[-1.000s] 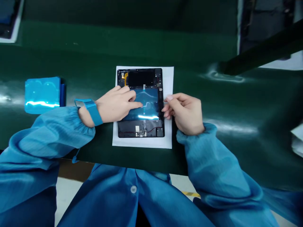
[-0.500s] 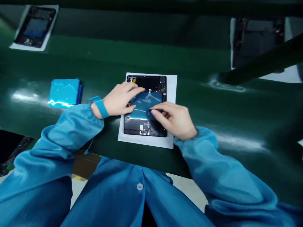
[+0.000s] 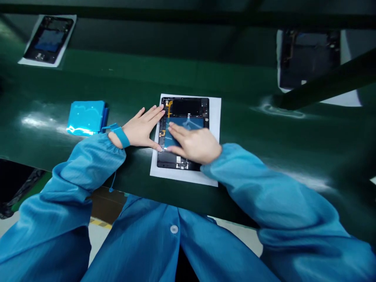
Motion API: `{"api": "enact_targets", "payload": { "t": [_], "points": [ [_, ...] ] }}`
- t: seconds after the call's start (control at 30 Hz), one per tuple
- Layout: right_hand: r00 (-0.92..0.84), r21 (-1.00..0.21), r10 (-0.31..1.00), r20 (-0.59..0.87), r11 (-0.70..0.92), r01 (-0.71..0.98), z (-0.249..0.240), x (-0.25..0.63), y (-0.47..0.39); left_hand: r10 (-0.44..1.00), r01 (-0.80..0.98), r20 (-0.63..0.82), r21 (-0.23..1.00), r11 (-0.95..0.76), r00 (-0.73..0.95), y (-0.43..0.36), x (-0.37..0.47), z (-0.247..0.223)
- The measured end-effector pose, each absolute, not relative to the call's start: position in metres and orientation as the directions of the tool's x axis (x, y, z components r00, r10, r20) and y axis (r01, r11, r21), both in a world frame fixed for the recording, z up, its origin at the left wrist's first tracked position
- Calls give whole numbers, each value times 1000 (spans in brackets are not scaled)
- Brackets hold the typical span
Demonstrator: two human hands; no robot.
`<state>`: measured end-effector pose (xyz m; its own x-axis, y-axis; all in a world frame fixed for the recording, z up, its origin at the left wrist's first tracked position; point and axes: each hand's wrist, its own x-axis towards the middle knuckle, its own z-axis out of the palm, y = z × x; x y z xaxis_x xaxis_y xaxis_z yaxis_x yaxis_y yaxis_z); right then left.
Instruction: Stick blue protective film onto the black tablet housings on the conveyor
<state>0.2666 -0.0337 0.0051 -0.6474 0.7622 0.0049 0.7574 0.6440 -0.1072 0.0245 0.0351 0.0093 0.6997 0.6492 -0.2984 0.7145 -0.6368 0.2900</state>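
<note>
An opened tablet housing (image 3: 188,105) lies on a white sheet (image 3: 215,129) in front of me, its inner parts showing. A clear bluish film (image 3: 194,123) covers its middle. My left hand (image 3: 143,127) rests with fingers spread against the housing's left edge and holds nothing. Across the film lies my right hand (image 3: 196,143), its fingers stretched out and their tips touching the film's left part. That hand hides the film's lower right area. Around my left wrist is a blue wrist strap (image 3: 122,136).
A stack of shiny blue films (image 3: 86,116) sits to the left on the green table (image 3: 132,78). Another tablet housing (image 3: 49,41) lies on paper at the far left, and one more (image 3: 311,58) at the far right. A dark bar (image 3: 323,86) slants across the right side.
My right hand has gone from a pinch over the film to lying flat with outstretched fingers, further left. My left hand has drawn back from the film to the housing's left edge.
</note>
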Motion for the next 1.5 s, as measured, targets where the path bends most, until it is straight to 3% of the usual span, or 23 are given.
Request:
{"api": "enact_targets", "payload": {
  "t": [0.13, 0.23, 0.33, 0.63, 0.8, 0.9, 1.07, 1.17, 1.3, 1.5],
  "points": [
    [-725, -202, 683, 92, 725, 658, 5, 282, -65, 648, 712, -295, 279, -645, 703, 35, 23, 7],
    [-580, -265, 792, 190, 610, 747, 5, 318, -53, 644, 705, -287, 288, -648, 709, 36, 22, 7],
    [-496, -296, 848, 187, 530, 795, 2, 353, -27, 639, 699, -283, 302, -648, 715, 38, 21, 7],
    [-662, -178, 747, 56, 660, 730, -5, 358, -35, 646, 703, -278, 313, -639, 711, 41, 16, 3],
    [-815, -159, 571, 95, 817, 554, -5, 358, -70, 635, 701, -297, 307, -644, 713, 41, 16, 5],
    [-830, -139, 539, 141, 841, 522, -10, 361, -76, 637, 706, -304, 301, -641, 708, 40, 16, 7],
    [-803, -162, 558, 209, 830, 534, -18, 363, -65, 640, 707, -300, 300, -641, 707, 40, 17, 7],
    [-798, -137, 576, 178, 817, 560, -18, 365, -59, 636, 705, -303, 304, -641, 710, 40, 18, 7],
    [-721, -89, 685, 106, 729, 679, -15, 363, -44, 642, 713, -310, 307, -630, 701, 38, 19, 8],
    [-607, -21, 781, 150, 616, 787, -4, 315, -24, 644, 713, -306, 316, -626, 701, 38, 21, 8]
  ]
}}
